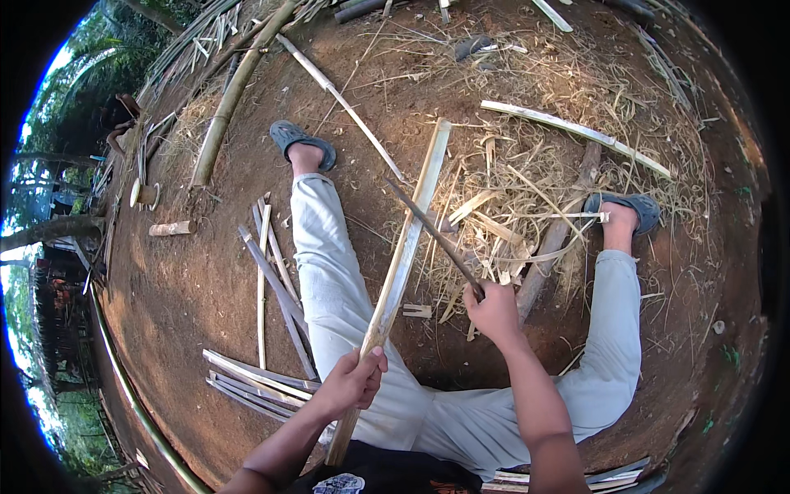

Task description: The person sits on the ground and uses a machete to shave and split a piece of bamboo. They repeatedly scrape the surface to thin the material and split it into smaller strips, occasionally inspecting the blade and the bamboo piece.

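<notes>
left hand (pixel 354 383) clamped on long tan split-bamboo strip (pixel 401 257), pointing away; right hand (pixel 496 317) grips slim dark metal knife (pixel 442 240) slanting across it

Shavings (pixel 535 165), split strips (pixel 576 132) and poles (pixel 231 99) lie on brown earth (pixel 206 276).

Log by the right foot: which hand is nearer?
Right. In view, the right hand, with the knife, is just left of the log's near end; the left hand, on the strip, is farther left and lower.
</notes>
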A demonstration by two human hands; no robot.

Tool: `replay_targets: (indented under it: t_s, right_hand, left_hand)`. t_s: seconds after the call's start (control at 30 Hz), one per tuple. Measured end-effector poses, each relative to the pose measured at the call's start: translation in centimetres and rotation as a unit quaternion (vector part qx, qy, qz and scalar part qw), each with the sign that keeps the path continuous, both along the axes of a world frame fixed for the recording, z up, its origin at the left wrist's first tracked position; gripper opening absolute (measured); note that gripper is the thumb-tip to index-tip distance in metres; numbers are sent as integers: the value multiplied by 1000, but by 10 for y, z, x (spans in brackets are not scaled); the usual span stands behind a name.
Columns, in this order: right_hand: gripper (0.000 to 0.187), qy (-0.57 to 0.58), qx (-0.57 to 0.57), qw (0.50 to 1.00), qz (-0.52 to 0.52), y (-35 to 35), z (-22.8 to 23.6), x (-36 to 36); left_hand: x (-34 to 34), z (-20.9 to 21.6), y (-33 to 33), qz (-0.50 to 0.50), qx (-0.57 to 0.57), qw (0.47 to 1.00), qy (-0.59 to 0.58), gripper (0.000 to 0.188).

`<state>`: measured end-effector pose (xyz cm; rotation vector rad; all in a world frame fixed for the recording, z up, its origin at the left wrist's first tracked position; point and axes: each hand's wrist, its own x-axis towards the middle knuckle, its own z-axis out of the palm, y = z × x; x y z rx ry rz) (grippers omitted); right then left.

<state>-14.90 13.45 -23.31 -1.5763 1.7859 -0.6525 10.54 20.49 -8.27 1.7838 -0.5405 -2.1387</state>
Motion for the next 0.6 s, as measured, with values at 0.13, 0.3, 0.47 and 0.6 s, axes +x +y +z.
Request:
replay_targets:
  t_s: [0.13, 0.3, 0.47, 0.6]
  right_hand:
    - [22, -99, -10, 995, 0, 2, 28, 14]
    - [18, -237, -6, 970, -55, 26, 22, 18]
    - [17, -313, -6, 944, -100, 52, 47, 28]
    - [20, -282, -111, 950, -74, 64, 81, 41]
  left_hand:
    - [13, -6, -13, 56, -16, 992, 114, 37]
    - [13, -2, -20, 32, -96, 985, 138, 37]
    - [16, 23, -23, 34, -203, 958, 200, 33]
    - [11, 52, -20, 35, -237, 942, 235, 30]
